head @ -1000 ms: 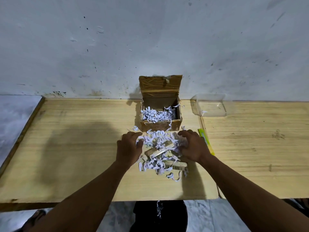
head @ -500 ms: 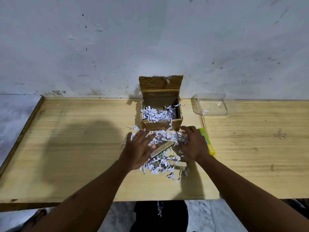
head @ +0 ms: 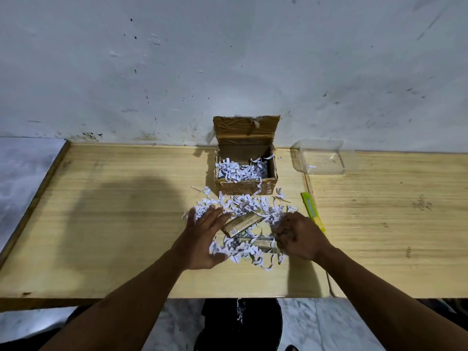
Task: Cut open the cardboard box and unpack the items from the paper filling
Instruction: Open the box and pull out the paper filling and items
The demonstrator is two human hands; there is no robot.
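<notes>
A small cardboard box stands open at the back of the wooden table, its lid flap upright and white paper shreds inside. In front of it lies a heap of loose shreds with two gold packets in it: one tilted, one lying flat nearer me. My left hand lies flat, fingers spread, on the left side of the heap. My right hand has its fingers curled into the shreds at the right end of the flat packet.
A yellow-green utility knife lies right of the heap, along the seam between two table boards. A clear plastic container sits at the back right. The wall runs directly behind the box. A paper shred hangs below the table's front edge.
Both hands have moved back toward me and apart across the heap, which is spread wider now. The two gold packets are more exposed.
</notes>
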